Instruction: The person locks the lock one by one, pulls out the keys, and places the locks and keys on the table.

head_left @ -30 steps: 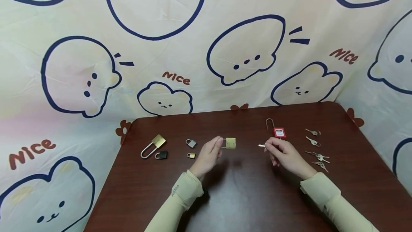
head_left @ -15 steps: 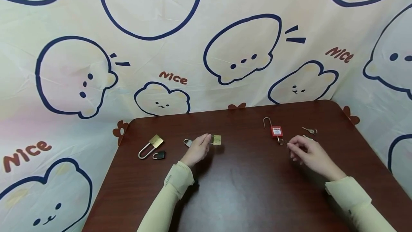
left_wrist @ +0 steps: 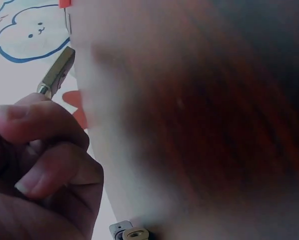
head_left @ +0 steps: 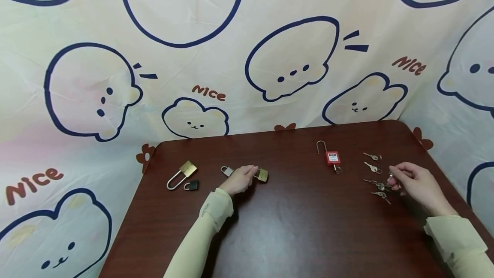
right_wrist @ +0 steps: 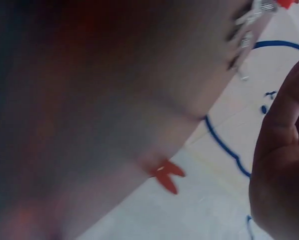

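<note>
While the head view gives the clearest layout, note first that the left hand rests on the worktop with fingers curled round the shackle end of a small brass padlock, whose body lies flat just right of the fingertips. A small silver padlock sits just left of that hand; a long-shackle brass padlock and a dark padlock lie further left. The right hand is well apart, at the worktop's right side, fingers bent and pinching at one of the keys in a loose column of four sets. A red padlock with a key in its base lies between the two hands.

Judgement on technique: keep the brass padlock pinned flat with its keyway facing right, and lift a single key by its bow so the neighbours do not drag.

Left wrist view: fingers curled tight on the brass padlock, which juts beyond them; a silver padlock shows at the lower edge.

Right wrist view: heavily blurred; keys show at the worktop edge, but the grip probably cannot be confirmed here.

Containers: none visible; all items lie loose on the worktop.
</note>
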`<state>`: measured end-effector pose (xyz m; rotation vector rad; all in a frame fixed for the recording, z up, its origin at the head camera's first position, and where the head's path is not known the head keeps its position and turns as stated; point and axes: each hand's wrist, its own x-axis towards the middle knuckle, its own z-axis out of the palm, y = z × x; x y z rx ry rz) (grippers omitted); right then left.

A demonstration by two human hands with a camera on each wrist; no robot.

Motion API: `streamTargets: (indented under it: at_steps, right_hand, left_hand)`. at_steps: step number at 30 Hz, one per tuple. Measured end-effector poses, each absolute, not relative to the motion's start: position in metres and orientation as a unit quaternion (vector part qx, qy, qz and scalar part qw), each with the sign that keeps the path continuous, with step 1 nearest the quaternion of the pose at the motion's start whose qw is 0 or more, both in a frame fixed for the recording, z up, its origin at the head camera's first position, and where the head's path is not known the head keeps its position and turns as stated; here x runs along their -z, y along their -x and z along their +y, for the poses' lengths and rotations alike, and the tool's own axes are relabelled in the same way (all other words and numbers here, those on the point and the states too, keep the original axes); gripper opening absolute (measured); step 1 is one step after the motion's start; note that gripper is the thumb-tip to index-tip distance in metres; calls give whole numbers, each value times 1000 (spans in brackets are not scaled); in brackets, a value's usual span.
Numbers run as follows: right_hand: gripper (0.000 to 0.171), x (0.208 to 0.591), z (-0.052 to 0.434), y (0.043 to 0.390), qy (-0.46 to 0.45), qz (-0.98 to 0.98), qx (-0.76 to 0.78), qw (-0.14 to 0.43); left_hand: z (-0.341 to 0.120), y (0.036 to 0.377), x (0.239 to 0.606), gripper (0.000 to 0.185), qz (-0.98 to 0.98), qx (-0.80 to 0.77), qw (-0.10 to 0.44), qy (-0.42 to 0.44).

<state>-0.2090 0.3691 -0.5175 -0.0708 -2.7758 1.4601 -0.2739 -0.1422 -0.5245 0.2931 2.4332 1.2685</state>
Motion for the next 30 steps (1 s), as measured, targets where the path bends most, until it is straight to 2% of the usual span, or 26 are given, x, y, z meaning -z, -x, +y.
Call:
streamTargets:
  at_steps: [7, 17, 25, 30]
  right_hand:
    - [49, 528, 399, 204, 72, -924, -375, -9]
    - [45, 533, 413, 206, 55, -960, -270, -54]
    - [34, 532, 410, 206, 85, -975, -202, -31]
    - [30, 530, 405, 206, 97, -976, -194, -16]
  left_hand:
    - [-144, 282, 523, 44, 888, -394, 195, -134]
    - [-142, 294, 521, 34, 934, -322, 118, -99]
    - [-137, 291, 523, 25, 926, -330, 154, -95]
    - [-135, 287, 522, 28, 930, -322, 149, -99]
